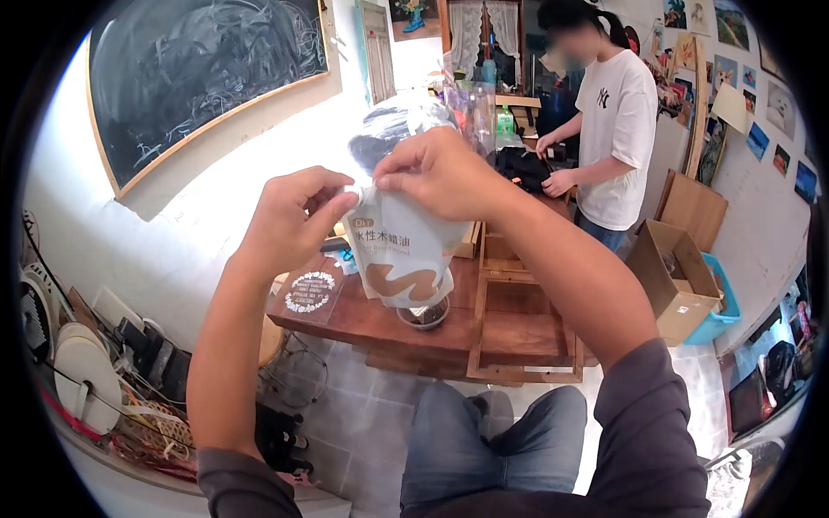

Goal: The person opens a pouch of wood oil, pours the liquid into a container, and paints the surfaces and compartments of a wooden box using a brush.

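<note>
A white stand-up pouch (390, 256) with Chinese lettering for water-based wood wax oil and a brown wavy print hangs upright above the wooden table (449, 341). My left hand (298, 211) pinches its upper left corner, where a small white part shows between the fingertips. My right hand (445, 177) grips the top edge beside it, thumb and fingers pressed together. Below the pouch's bottom, a small round bowl (425, 319) with dark contents sits on the table, partly covered by the pouch. Whether the pouch is open cannot be seen.
A wooden frame (527, 375) lies at the table's right. A printed white wreath mat (309, 292) lies at the left. Across the table, a person in a white T-shirt (615, 121) handles a black bag (521, 168). A cardboard box (669, 285) stands at the right.
</note>
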### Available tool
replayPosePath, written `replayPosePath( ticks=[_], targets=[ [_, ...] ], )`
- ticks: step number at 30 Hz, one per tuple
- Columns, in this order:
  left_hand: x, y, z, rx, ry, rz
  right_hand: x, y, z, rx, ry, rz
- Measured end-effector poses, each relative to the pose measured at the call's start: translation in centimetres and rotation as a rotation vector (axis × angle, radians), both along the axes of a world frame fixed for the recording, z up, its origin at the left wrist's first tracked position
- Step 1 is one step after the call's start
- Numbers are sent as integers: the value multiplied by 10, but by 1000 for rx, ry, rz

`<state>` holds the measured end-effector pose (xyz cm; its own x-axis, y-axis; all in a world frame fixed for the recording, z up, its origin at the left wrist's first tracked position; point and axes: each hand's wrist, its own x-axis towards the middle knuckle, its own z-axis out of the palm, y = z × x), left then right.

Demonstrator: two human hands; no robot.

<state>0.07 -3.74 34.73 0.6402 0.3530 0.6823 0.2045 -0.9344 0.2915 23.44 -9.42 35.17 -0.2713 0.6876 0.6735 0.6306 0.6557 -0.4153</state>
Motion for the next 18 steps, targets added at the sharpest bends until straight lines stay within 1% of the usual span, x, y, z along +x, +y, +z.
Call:
replayPosePath(
  ticks=[1,3,4,5,6,7,8,9,11,12,13,15,16,18],
  targets=[
    [0,5,-7,-9,0,1,1,3,-1,0,-2,-1],
    [1,20,-25,-143,-203,-81,0,12,2,-7,0,5],
    [0,20,-35,-236,-222,-74,-3,16,4,8,-4,-14],
    [3,30,-51,-349,-298,-174,-4,22,3,22,-2,-35],
    [5,37,-68,-482,-388,-227,-7,31,1,70,7,4],
    [8,41,-86,-615,-479,-278,-11,41,1,63,23,-1],
    [11,42,-98,-667,-601,-247,-16,50,0,49,3,23],
    [8,42,-105,-677,-582,-246,-23,58,-3,37,-14,46],
    [4,45,-113,-663,-684,121,-36,78,-15,19,20,58],
    [7,44,-115,-637,-772,173,-41,88,-21,8,31,81],
    [8,43,-118,-633,-751,167,-46,99,-27,15,48,71],
    [5,44,-123,-559,-876,244,-55,115,-40,-71,133,167],
    [6,50,-128,-536,-893,248,-54,121,-42,-62,139,158],
    [1,67,-146,-521,-887,231,-49,131,-49,116,-15,45]
  ],
)
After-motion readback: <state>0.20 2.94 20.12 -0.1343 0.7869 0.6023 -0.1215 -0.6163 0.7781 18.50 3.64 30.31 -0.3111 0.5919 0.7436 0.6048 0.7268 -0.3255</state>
